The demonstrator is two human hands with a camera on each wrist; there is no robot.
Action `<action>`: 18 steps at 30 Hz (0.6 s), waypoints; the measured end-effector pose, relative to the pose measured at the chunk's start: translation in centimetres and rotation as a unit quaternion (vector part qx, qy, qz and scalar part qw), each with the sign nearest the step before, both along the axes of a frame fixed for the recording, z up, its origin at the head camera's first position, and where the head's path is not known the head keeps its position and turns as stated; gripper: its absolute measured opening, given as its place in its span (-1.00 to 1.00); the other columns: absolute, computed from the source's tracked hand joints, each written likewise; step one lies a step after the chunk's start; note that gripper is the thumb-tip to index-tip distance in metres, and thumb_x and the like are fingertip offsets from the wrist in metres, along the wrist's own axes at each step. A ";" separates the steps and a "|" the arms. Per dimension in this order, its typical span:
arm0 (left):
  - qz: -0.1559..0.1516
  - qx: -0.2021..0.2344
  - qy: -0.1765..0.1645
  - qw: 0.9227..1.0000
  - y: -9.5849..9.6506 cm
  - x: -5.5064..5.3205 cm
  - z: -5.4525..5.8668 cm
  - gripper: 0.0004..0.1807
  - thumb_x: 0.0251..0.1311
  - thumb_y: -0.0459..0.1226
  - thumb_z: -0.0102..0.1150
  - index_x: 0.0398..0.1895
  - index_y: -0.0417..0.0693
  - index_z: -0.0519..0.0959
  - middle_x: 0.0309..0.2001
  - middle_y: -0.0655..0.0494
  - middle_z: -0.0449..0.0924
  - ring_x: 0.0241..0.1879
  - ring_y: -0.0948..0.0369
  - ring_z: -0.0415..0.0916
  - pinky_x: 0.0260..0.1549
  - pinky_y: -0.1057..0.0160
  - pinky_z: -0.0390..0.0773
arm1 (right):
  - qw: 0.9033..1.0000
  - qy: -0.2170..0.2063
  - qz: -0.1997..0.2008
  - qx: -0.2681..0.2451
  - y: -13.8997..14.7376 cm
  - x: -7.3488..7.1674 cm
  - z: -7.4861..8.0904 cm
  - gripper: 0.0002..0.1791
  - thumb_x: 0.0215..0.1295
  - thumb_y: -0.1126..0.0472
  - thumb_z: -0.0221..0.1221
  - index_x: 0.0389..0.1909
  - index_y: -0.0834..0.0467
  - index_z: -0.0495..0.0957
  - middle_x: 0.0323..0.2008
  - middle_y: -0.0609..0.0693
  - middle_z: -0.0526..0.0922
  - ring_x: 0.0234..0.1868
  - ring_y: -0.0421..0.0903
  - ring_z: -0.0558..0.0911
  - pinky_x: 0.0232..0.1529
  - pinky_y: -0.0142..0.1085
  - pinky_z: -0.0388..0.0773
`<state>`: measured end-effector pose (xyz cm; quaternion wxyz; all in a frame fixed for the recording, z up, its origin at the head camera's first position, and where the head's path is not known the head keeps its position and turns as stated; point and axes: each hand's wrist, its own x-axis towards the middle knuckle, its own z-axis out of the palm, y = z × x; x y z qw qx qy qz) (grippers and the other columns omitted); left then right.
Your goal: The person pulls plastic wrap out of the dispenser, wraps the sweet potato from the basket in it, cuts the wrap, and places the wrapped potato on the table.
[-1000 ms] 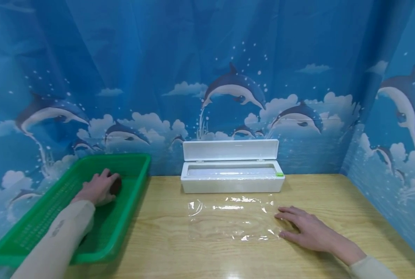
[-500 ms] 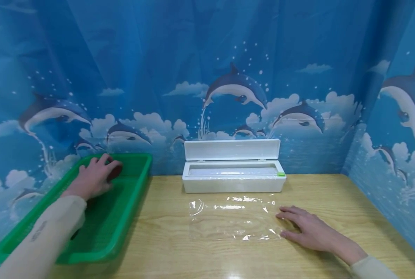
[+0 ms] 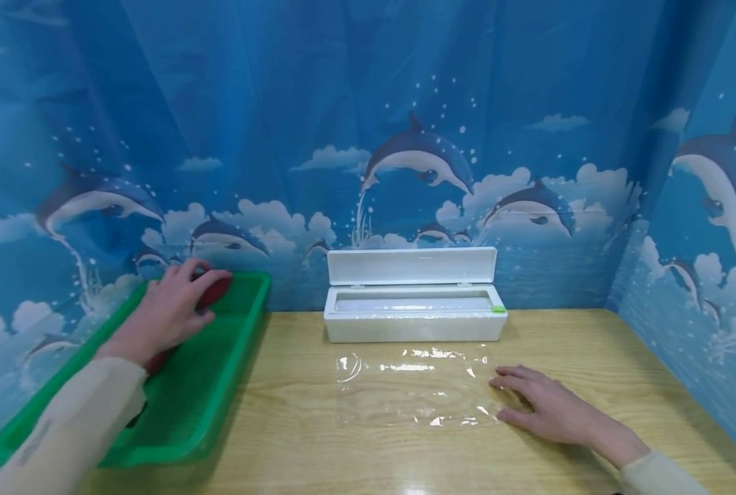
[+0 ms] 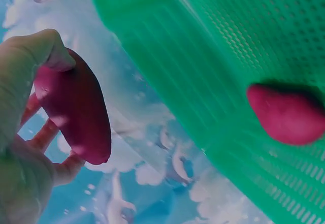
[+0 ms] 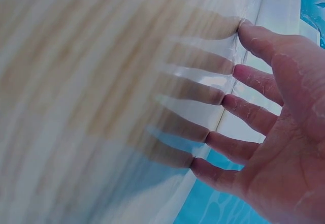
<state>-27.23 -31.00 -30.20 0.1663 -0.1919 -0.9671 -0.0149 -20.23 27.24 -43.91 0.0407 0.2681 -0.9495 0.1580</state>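
My left hand (image 3: pixel 160 313) grips a reddish-purple sweet potato (image 4: pixel 76 109), thumb on one side and fingers on the other. It is held up over the far end of a green plastic basket (image 3: pixel 185 450). A second sweet potato (image 4: pixel 289 115) lies inside the basket, mostly hidden behind my left hand and wrist in the head view. On the table, my right hand (image 3: pixel 550 405) rests with loosely spread fingers, its fingertips touching the tabletop at the right edge of a flat sheet of clear plastic wrap (image 3: pixel 405 395).
Behind the wrap stands a long white wrap dispenser box (image 3: pixel 411 330), its lid (image 3: pixel 411 267) raised and a green tab at its right end. The wood-grain table (image 3: pixel 294 447) backs onto a blue dolphin-print curtain (image 3: pixel 269 137), which also runs along the right side.
The left hand has lifted the sweet potato up from inside the basket toward its far rim. The right hand, wrap and box stay where they were.
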 end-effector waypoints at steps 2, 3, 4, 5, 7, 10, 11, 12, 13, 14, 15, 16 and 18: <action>-0.011 0.007 0.009 1.000 0.9 0.5 0.1 -0.27 0.06 -0.35 0.45 0.37 0.01 0.44 0.25 -0.31 0.35 0.10 -0.33 0.36 -0.08 -0.51 0.42 | 1.000 -0.004 0.001 0.002 -0.1 0.0 0.1 -0.42 0.32 -0.14 0.31 0.20 0.16 0.61 0.27 0.25 0.59 0.26 0.35 0.55 0.15 0.31 0.52; -0.017 0.011 0.011 1.000 1.3 0.8 0.2 -0.28 0.06 -0.36 0.45 0.36 0.01 0.45 0.25 -0.30 0.35 0.10 -0.32 0.36 -0.08 -0.49 0.43 | 1.000 -0.007 -0.001 0.003 -0.1 0.0 0.1 -0.42 0.33 -0.15 0.30 0.20 0.16 0.61 0.27 0.25 0.58 0.26 0.34 0.55 0.16 0.30 0.52; -0.023 0.015 0.016 0.999 1.7 1.0 0.1 -0.29 0.06 -0.36 0.46 0.35 0.01 0.46 0.24 -0.28 0.36 0.09 -0.32 0.37 -0.09 -0.47 0.44 | 1.000 -0.007 -0.001 0.004 -0.1 0.0 0.1 -0.42 0.33 -0.15 0.30 0.20 0.16 0.61 0.27 0.25 0.58 0.26 0.34 0.55 0.16 0.30 0.52; -0.028 0.017 0.019 0.999 2.2 1.1 0.1 -0.29 0.05 -0.36 0.46 0.34 0.01 0.47 0.25 -0.28 0.36 0.10 -0.31 0.37 -0.09 -0.46 0.45 | 1.000 -0.007 -0.001 0.003 -0.1 0.0 0.1 -0.42 0.33 -0.15 0.30 0.20 0.16 0.61 0.27 0.25 0.58 0.26 0.34 0.55 0.17 0.30 0.51; -0.038 0.021 0.024 0.999 3.0 1.6 0.1 -0.29 0.04 -0.36 0.48 0.33 0.02 0.49 0.25 -0.27 0.37 0.10 -0.30 0.39 -0.10 -0.43 0.48 | 1.000 -0.008 -0.001 0.003 -0.1 0.0 0.2 -0.42 0.33 -0.15 0.30 0.20 0.15 0.61 0.28 0.25 0.58 0.26 0.34 0.55 0.17 0.30 0.51; -0.049 0.032 0.027 0.998 4.4 2.2 0.2 -0.28 0.01 -0.36 0.51 0.32 0.02 0.50 0.26 -0.25 0.39 0.10 -0.28 0.41 -0.12 -0.37 0.53 | 1.000 -0.006 0.003 0.001 -0.1 0.0 0.1 -0.43 0.32 -0.14 0.30 0.19 0.16 0.61 0.27 0.27 0.58 0.25 0.35 0.56 0.16 0.31 0.51; -0.051 0.034 0.026 0.998 4.8 2.4 0.2 -0.26 -0.01 -0.36 0.53 0.32 0.02 0.51 0.26 -0.24 0.40 0.11 -0.27 0.42 -0.11 -0.35 0.55 | 1.000 -0.007 0.003 0.001 -0.2 0.0 0.1 -0.42 0.32 -0.14 0.30 0.19 0.16 0.61 0.27 0.27 0.58 0.25 0.35 0.56 0.16 0.31 0.51; -0.052 0.038 0.023 0.998 5.3 2.6 0.2 -0.25 -0.03 -0.36 0.54 0.32 0.02 0.51 0.27 -0.23 0.40 0.12 -0.26 0.42 -0.10 -0.35 0.56 | 1.000 -0.010 0.003 0.001 -0.2 0.0 0.1 -0.42 0.32 -0.15 0.30 0.19 0.16 0.61 0.27 0.27 0.58 0.25 0.36 0.56 0.16 0.32 0.51; -0.053 0.042 0.020 0.998 5.8 2.8 0.2 -0.23 -0.05 -0.36 0.56 0.32 0.03 0.51 0.28 -0.22 0.41 0.14 -0.25 0.43 -0.07 -0.34 0.57 | 1.000 -0.010 0.002 0.002 -0.2 0.0 0.1 -0.42 0.32 -0.15 0.30 0.19 0.16 0.61 0.27 0.27 0.58 0.25 0.36 0.56 0.16 0.32 0.51; -0.053 0.045 0.016 0.997 6.3 3.0 0.3 -0.22 -0.06 -0.36 0.57 0.33 0.04 0.51 0.29 -0.20 0.41 0.16 -0.24 0.43 -0.05 -0.34 0.58 | 1.000 -0.013 0.001 0.002 -0.1 0.0 0.1 -0.42 0.32 -0.16 0.30 0.20 0.16 0.61 0.28 0.27 0.57 0.25 0.36 0.55 0.16 0.32 0.51; -0.054 0.049 0.014 0.997 6.7 3.2 0.3 -0.21 -0.08 -0.36 0.58 0.33 0.05 0.51 0.29 -0.19 0.41 0.18 -0.23 0.43 -0.03 -0.33 0.60 | 1.000 -0.015 -0.001 0.003 -0.1 0.0 0.1 -0.41 0.33 -0.16 0.30 0.20 0.15 0.61 0.28 0.27 0.57 0.25 0.36 0.55 0.17 0.32 0.50; -0.056 0.052 0.012 0.997 7.1 3.4 0.3 -0.20 -0.09 -0.37 0.59 0.33 0.06 0.52 0.30 -0.18 0.42 0.20 -0.23 0.42 -0.02 -0.32 0.60 | 1.000 -0.017 -0.004 0.002 -0.1 0.0 0.1 -0.41 0.32 -0.17 0.30 0.20 0.15 0.61 0.28 0.26 0.57 0.26 0.35 0.55 0.18 0.32 0.50; -0.062 0.060 0.010 0.996 7.9 3.8 0.3 -0.19 -0.11 -0.37 0.60 0.32 0.08 0.53 0.30 -0.16 0.43 0.21 -0.21 0.43 -0.01 -0.31 0.62 | 1.000 -0.019 -0.006 0.003 -0.1 0.0 0.1 -0.41 0.32 -0.17 0.30 0.20 0.15 0.61 0.29 0.26 0.57 0.26 0.35 0.55 0.18 0.32 0.50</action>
